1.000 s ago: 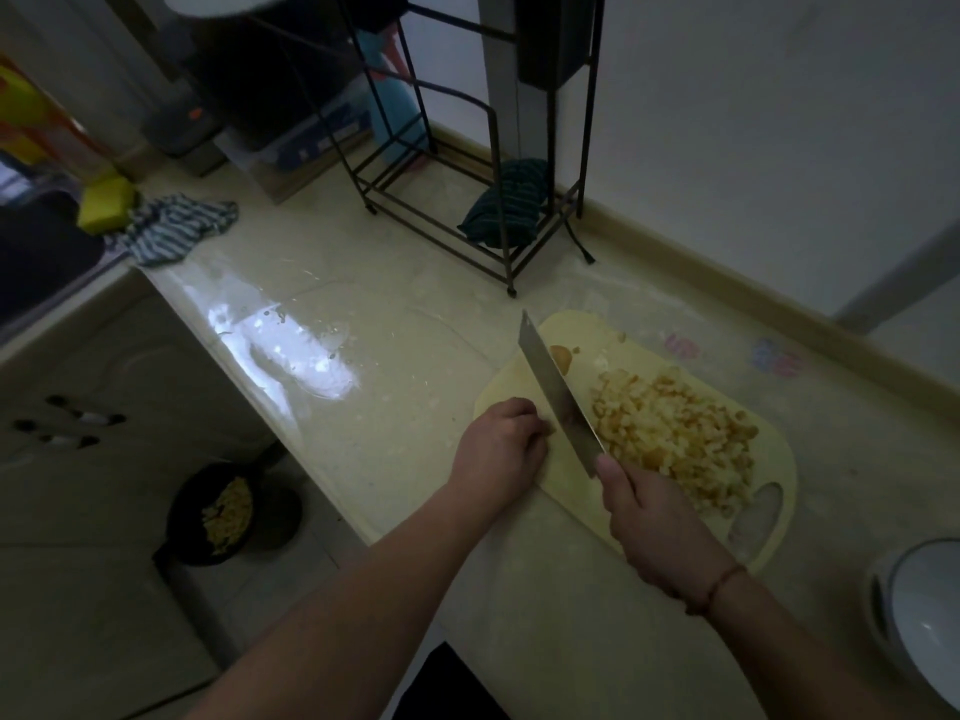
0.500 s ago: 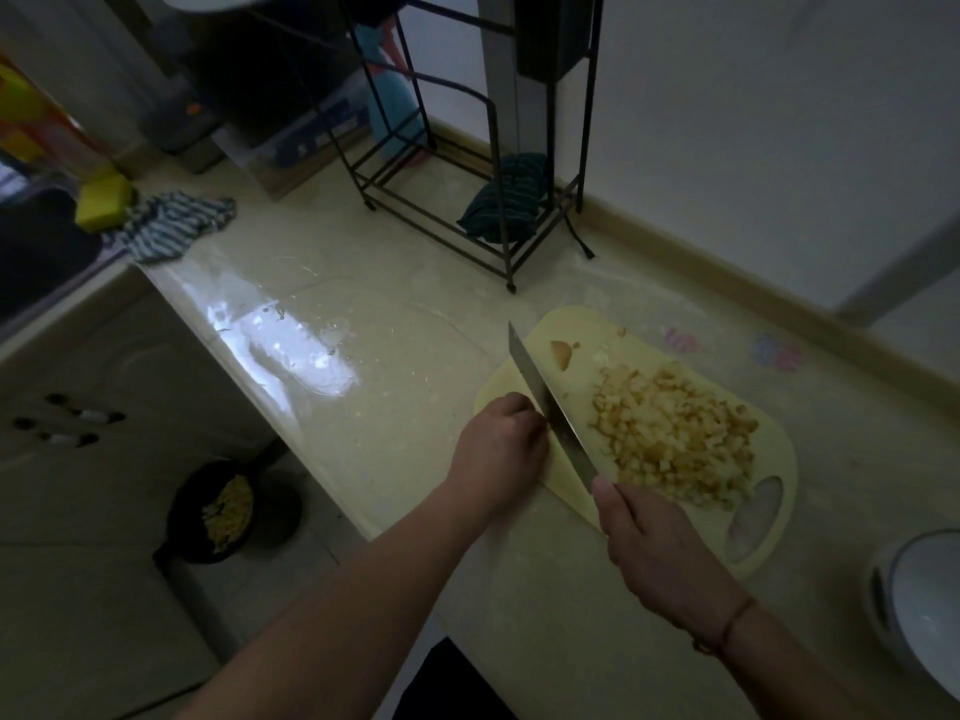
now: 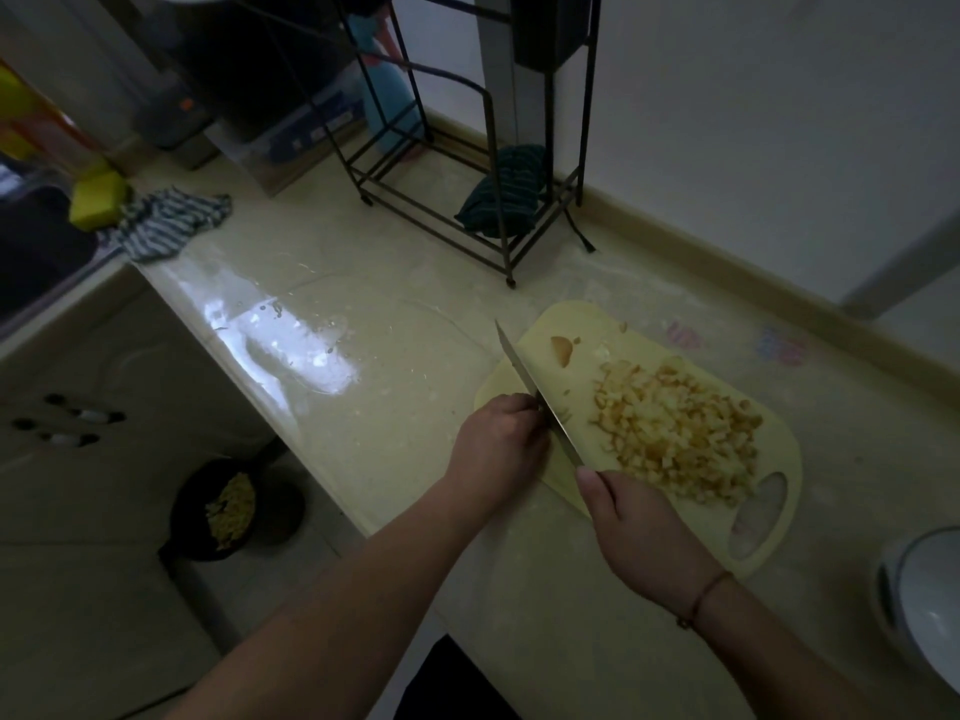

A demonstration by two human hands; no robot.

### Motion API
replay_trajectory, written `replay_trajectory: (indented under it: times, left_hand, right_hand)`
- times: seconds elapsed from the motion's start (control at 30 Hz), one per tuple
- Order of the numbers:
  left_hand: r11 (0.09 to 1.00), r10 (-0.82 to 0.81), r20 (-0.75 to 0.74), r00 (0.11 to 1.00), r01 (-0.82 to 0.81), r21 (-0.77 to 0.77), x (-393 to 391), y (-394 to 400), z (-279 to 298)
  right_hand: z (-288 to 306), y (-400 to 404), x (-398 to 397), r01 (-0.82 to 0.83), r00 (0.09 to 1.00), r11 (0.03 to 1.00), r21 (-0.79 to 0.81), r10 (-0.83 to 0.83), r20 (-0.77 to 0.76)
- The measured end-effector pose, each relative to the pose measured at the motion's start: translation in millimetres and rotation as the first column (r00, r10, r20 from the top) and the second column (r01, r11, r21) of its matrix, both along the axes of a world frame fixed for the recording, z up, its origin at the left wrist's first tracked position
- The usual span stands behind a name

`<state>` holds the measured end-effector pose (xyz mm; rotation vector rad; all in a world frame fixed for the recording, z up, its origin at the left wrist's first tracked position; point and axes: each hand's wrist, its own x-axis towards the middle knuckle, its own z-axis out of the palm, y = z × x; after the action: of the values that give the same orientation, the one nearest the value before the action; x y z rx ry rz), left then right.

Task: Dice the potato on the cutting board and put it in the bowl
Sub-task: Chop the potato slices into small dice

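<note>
A pale yellow cutting board [image 3: 649,345] lies on the counter with a heap of diced potato [image 3: 675,439] on its right half. One loose potato piece [image 3: 562,348] sits near the board's far end. My right hand [image 3: 644,532] grips the handle of a knife [image 3: 535,392], whose blade stands on edge across the board's left side. My left hand [image 3: 498,444] rests on the board's left edge with fingers curled, knuckles against the blade; anything under it is hidden. A white bowl [image 3: 924,605] shows at the right edge of the view.
A black wire rack [image 3: 467,220] holding a dark cloth [image 3: 506,200] stands behind the board by the wall. A striped towel [image 3: 166,226] and a yellow sponge [image 3: 96,200] lie at the far left. A black pan [image 3: 228,511] with food sits on the floor.
The knife has shifted left, away from the diced heap, until its blade stands beside my left hand's knuckles. My left hand has barely moved.
</note>
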<state>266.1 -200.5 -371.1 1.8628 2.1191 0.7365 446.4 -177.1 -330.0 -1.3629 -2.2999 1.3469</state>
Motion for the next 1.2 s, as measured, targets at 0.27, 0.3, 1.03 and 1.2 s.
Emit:
replay_trajectory:
  times: [0.27,0.3,1.03,1.2]
  left_hand:
    - [0.998,-0.062,-0.036,0.997,0.062,-0.005,-4.7,0.7,0.2]
    - [0.998,-0.058,-0.036,0.998,0.058,0.0,-4.0,1.4,1.4]
    - [0.997,-0.073,0.029,0.997,0.073,0.002,-2.9,7.5,0.0]
    - [0.993,-0.114,0.008,0.993,0.114,-0.008,-5.0,12.5,-0.4]
  right_hand:
    - [8.4,22.5,6.3,0.042,0.999,0.997,-0.071,-0.042,0.009]
    - [8.8,23.3,6.1,0.043,0.999,0.997,-0.068,-0.042,0.013]
    - [-2.5,25.5,-3.3,0.098,0.989,0.979,-0.176,-0.116,-0.095]
    - [6.9,29.0,-0.9,0.138,0.974,0.902,-0.409,-0.199,-0.11]
